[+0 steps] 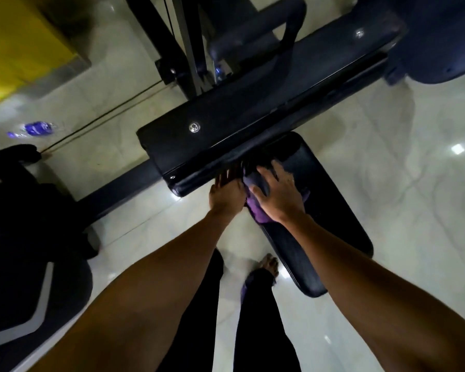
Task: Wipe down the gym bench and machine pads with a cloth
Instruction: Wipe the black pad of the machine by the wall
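Observation:
A black padded gym bench has a long back pad (253,108) running from lower left to upper right and a smaller seat pad (320,224) below it. A purple cloth (255,208) lies on the seat pad's upper end, close to the gap between the pads. My right hand (277,194) lies flat on the cloth with spread fingers, pressing it against the pad. My left hand (227,190) reaches to the near edge of the back pad right beside the cloth; its fingertips disappear into the shadow at the gap.
Black machine frame bars (183,49) rise behind the bench. A dark machine (24,237) stands at the left, another dark pad (446,41) at the upper right. A plastic bottle (35,128) lies on the glossy tile floor. My bare foot (269,265) is beside the seat.

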Demonstrator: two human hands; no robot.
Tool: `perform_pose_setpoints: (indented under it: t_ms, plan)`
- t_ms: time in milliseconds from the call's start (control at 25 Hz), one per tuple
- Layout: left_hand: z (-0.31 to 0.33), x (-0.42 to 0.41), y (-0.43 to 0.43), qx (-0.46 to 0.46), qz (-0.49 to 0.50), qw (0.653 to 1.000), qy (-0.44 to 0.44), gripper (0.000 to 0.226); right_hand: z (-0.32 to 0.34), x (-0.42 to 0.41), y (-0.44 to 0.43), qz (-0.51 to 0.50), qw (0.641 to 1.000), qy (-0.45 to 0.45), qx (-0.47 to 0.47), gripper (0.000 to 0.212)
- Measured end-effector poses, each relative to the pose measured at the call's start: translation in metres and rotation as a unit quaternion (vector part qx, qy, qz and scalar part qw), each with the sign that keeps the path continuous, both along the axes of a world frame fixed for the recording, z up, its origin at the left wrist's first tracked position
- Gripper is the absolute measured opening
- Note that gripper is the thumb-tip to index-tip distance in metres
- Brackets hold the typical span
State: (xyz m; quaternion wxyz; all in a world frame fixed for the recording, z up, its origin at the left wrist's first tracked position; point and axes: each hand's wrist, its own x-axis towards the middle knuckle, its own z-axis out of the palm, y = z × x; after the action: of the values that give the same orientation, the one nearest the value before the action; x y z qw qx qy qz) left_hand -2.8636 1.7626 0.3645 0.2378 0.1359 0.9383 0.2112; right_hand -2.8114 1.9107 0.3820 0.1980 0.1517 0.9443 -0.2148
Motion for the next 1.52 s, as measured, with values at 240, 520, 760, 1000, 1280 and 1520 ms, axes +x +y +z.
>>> perform_pose_setpoints:
  t_ms: [240,520,760,1000,1280,1520]
  plan:
    - [-0.091,-0.004,0.012,0.018,-0.012,0.999,0.036,0.058,-0.072,-0.020,0.004,0.081,0.984,0.110,0.115,0.059]
    - [-0.099,-0.006,0.039,0.064,0.006,0.989,0.136,0.044,-0.075,-0.050,0.078,0.015,0.978,0.167,0.122,0.063]
    - [-0.103,-0.007,0.039,0.054,0.047,0.991,0.113,0.044,-0.082,-0.073,0.053,0.187,0.963,0.159,0.115,0.058]
    - [-0.080,-0.016,0.061,0.085,0.153,0.982,0.077,0.039,-0.087,-0.091,0.084,-0.004,0.972,0.183,0.146,0.051]
    - [-0.084,-0.012,0.064,0.082,0.161,0.974,0.136,0.055,-0.081,0.007,0.086,0.189,0.956,0.211,0.074,0.053]
    - [-0.083,-0.012,0.067,0.052,0.145,0.978,0.139,0.054,-0.087,-0.070,0.109,0.004,0.984,0.148,0.102,0.065]
